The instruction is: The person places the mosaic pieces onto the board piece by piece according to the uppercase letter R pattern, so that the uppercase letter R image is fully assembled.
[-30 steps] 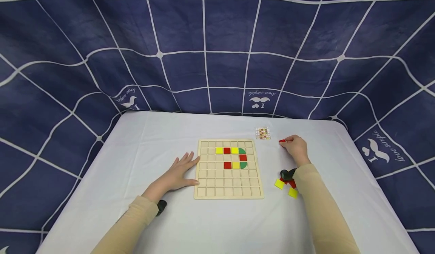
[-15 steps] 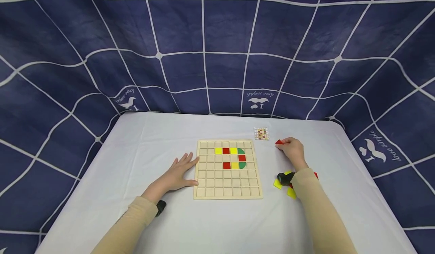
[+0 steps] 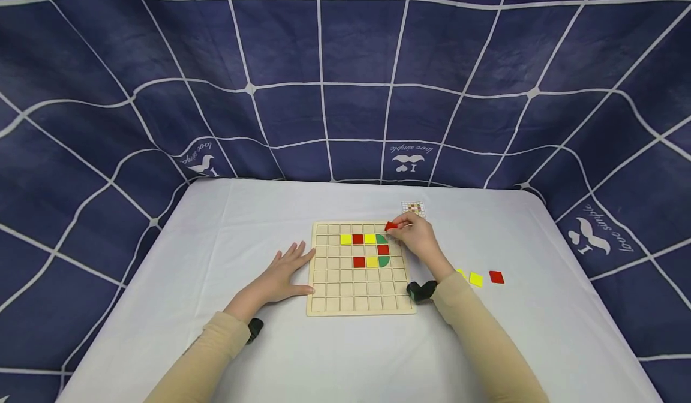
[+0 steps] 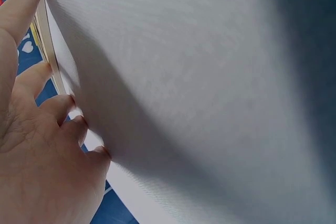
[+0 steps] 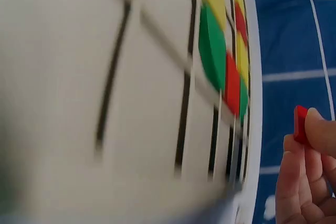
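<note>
A wooden grid board (image 3: 335, 304) lies on the white table. Red and yellow squares and two green rounded tiles (image 3: 384, 262) sit in its upper cells. My left hand (image 3: 278, 278) is spread at the board's left side, thumb and index fingertip touching its edge. Above the board's top right corner, my right hand (image 3: 417, 235) pinches a red tile (image 3: 391, 226) between thumb and fingers. The right wrist view shows that red tile (image 5: 300, 124) held by its edge, apart from the board.
Right of the board lie loose tiles: a red square (image 3: 496, 277), a yellow square (image 3: 476, 279) and another yellow one partly behind the sleeve. A small printed pattern card (image 3: 413, 206) lies beyond the right hand, partly covered. A dark blue curtain (image 3: 356, 115) hangs behind the table.
My right hand has moved left with the red tile, from beside the card to above the board's top right corner. More of the loose tiles show now. The left hand stays put.
</note>
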A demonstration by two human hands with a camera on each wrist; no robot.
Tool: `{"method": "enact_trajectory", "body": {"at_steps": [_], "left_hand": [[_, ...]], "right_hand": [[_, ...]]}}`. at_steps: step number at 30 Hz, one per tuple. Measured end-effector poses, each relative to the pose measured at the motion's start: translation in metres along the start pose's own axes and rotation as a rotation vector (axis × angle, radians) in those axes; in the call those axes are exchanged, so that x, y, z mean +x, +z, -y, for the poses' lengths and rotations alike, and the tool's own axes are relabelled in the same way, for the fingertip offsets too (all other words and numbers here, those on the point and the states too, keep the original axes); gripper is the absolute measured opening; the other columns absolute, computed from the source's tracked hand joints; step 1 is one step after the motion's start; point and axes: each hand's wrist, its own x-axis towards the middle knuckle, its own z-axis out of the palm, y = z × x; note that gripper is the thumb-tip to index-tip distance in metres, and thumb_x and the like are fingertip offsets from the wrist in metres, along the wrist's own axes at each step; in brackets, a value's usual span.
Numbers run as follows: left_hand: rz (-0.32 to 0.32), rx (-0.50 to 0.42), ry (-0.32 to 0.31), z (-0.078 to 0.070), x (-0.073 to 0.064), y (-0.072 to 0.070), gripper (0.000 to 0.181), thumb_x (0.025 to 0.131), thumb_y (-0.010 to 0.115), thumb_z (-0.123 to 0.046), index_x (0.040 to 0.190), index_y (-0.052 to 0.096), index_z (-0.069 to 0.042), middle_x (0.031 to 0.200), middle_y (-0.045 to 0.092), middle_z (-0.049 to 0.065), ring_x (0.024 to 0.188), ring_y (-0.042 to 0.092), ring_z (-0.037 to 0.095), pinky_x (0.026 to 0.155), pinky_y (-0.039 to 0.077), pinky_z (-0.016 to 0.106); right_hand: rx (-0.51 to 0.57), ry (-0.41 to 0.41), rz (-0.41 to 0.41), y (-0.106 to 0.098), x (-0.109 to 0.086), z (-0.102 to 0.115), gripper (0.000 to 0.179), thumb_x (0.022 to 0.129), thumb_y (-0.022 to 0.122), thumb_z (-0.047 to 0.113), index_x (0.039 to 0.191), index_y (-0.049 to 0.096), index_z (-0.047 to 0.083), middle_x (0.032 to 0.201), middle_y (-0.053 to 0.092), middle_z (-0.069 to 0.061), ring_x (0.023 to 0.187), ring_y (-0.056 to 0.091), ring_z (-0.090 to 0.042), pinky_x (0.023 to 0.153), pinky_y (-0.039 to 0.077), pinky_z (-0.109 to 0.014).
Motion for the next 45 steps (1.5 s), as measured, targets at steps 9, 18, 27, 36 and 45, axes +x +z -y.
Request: {"method": "enact_trajectory", "body": {"at_steps": [9, 18, 27, 36, 45], "left_hand": [[-0.002, 0.012, -0.011, -0.002, 0.0, 0.0, 0.096, 0.077, 0.078, -0.047, 0.155, 0.033, -0.014, 0.164, 0.014, 0.016, 0.153, 0.006, 0.036, 0.123, 0.004, 0.057], [0.006, 0.004, -0.011, -0.002, 0.0, -0.001, 0.094, 0.079, 0.078, -0.046, 0.155, 0.032, -0.014, 0.164, 0.014, 0.017, 0.153, 0.006, 0.036, 0.123, 0.004, 0.058], [0.013, 0.005, -0.007, -0.002, 0.001, 0.0, 0.094, 0.08, 0.077, -0.046, 0.155, 0.032, -0.014, 0.165, 0.014, 0.017, 0.153, 0.005, 0.036, 0.123, 0.004, 0.058], [0.01, 0.016, -0.011, -0.001, 0.002, 0.0, 0.095, 0.079, 0.077, -0.049, 0.155, 0.032, -0.015, 0.165, 0.014, 0.016, 0.153, 0.006, 0.036, 0.123, 0.004, 0.058], [0.009, 0.007, -0.007, 0.0, 0.0, -0.001, 0.095, 0.079, 0.077, -0.048, 0.155, 0.031, -0.014, 0.164, 0.013, 0.017, 0.153, 0.005, 0.036, 0.123, 0.003, 0.058]], "right_hand": [[0.02, -0.083, 0.133, 0.043, -0.011, 0.027, 0.014, 0.084, 0.079, 0.018, 0.094, 0.07, 0.012, 0.088, 0.069, -0.003, 0.074, 0.061, -0.013, 0.066, 0.05, -0.023], [-0.031, -0.157, 0.181, 0.067, -0.012, 0.033, 0.01, 0.084, 0.079, 0.016, 0.089, 0.072, 0.012, 0.08, 0.071, 0.0, 0.07, 0.062, -0.009, 0.065, 0.051, -0.023], [-0.132, -0.248, 0.218, 0.075, -0.016, 0.034, 0.004, 0.086, 0.076, 0.01, 0.087, 0.073, 0.01, 0.079, 0.069, -0.001, 0.069, 0.059, -0.009, 0.066, 0.05, -0.021], [-0.273, -0.308, 0.229, 0.076, -0.02, 0.04, 0.006, 0.088, 0.074, 0.012, 0.088, 0.075, 0.006, 0.086, 0.063, -0.003, 0.073, 0.055, -0.012, 0.067, 0.048, -0.024], [-0.117, -0.198, 0.244, 0.054, -0.023, 0.037, 0.007, 0.089, 0.073, 0.015, 0.095, 0.075, 0.012, 0.091, 0.068, 0.0, 0.077, 0.059, -0.011, 0.073, 0.051, -0.025]]}}
